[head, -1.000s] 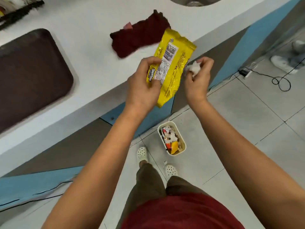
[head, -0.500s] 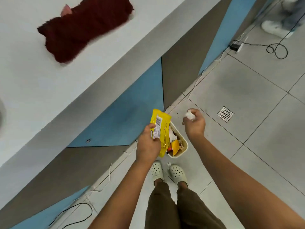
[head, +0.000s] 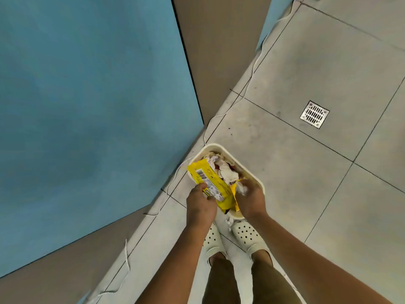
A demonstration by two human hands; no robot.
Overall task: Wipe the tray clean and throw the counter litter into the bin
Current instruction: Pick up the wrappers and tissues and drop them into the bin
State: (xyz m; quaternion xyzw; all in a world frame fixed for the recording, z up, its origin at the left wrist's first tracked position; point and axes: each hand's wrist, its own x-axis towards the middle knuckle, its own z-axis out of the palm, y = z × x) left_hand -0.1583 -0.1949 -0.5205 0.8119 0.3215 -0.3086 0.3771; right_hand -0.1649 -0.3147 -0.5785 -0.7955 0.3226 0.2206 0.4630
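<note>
Litter disposal near done: left hand (head: 202, 204) gripping yellow wrapper (head: 211, 184), right hand (head: 249, 199) pinching white scrap (head: 241, 189) over bin (head: 247, 166); release pending; tray unseen.

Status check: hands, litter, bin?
Left hand grips yellow wrapper over bin. Right hand holds white wad at bin rim. Bin nearly full; scrap on floor by shoes.

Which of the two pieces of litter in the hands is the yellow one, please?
The snack wrapper gripped by the left hand is yellow with a barcode; the right hand holds a crumpled white tissue.
</note>
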